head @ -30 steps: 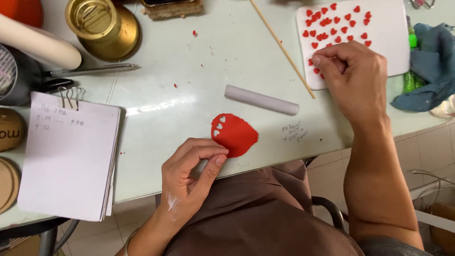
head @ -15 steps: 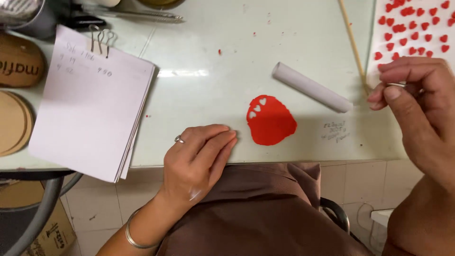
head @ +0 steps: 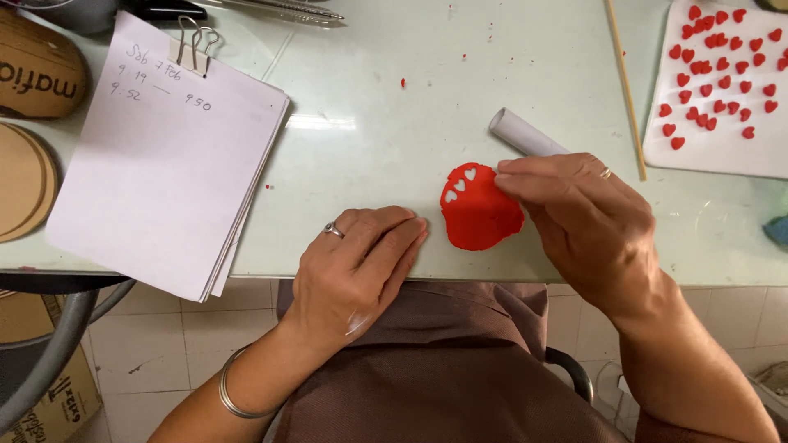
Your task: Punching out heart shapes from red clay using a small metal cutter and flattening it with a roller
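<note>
1. our right hand (head: 587,226) sits right of centre in the frame, fingers stretched flat and close together, tips touching the upper right edge of the red clay sheet (head: 480,209). whether something small is pinched between those tips, we cannot tell.
2. the clay sheet lies flat on the pale green table (head: 377,98), near its front edge, just left of the right fingertips, so the right hand is the nearer one.
3. heart-shaped holes run along the sheet's upper left rim, on the side away from our right hand; the sheet is roundish, slightly longer from top to bottom of the frame.
4. our left hand (head: 357,271) rests palm down at lower centre, fingers relaxed and holding nothing, tips pointing toward the sheet but just apart from it.
5. a white roller (head: 525,134) lies slanted just above the right hand; cut red hearts (head: 722,74) sit on a white board (head: 698,160) at upper right; a clipped paper pad (head: 164,156) lies at upper left.
</note>
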